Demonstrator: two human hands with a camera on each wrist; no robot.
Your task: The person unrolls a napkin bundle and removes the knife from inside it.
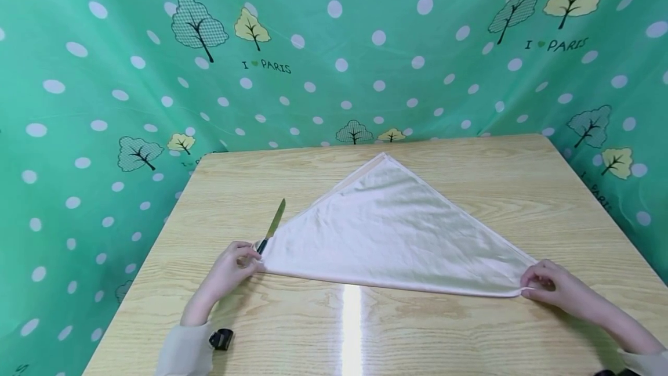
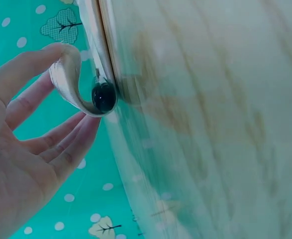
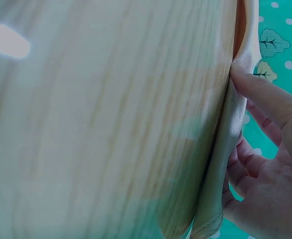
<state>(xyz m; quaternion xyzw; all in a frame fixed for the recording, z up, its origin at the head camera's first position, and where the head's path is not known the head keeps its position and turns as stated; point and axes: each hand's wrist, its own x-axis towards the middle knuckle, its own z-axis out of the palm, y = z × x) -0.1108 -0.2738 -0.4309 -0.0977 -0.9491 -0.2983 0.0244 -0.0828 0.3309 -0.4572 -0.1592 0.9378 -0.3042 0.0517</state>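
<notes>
A pale, satiny cloth (image 1: 391, 231), folded into a triangle, lies on the table with its long folded edge towards me and its peak pointing away. At its left corner lies a knife (image 1: 276, 219), blade pointing away and its dark handle near my fingers. My left hand (image 1: 229, 267) pinches that corner. In the left wrist view, the cloth (image 2: 66, 82) curls up around the rounded black handle end (image 2: 104, 97). My right hand (image 1: 557, 290) pinches the right corner between thumb and fingers; the right wrist view shows the cloth's edge (image 3: 229, 124) under them.
The wood-grain table (image 1: 443, 335) extends around the cloth, with a bright light reflection (image 1: 352, 329) near its front. A green dotted curtain (image 1: 313, 39) with tree prints hangs behind and along the sides. A black strap piece (image 1: 221, 339) sits by my left cuff.
</notes>
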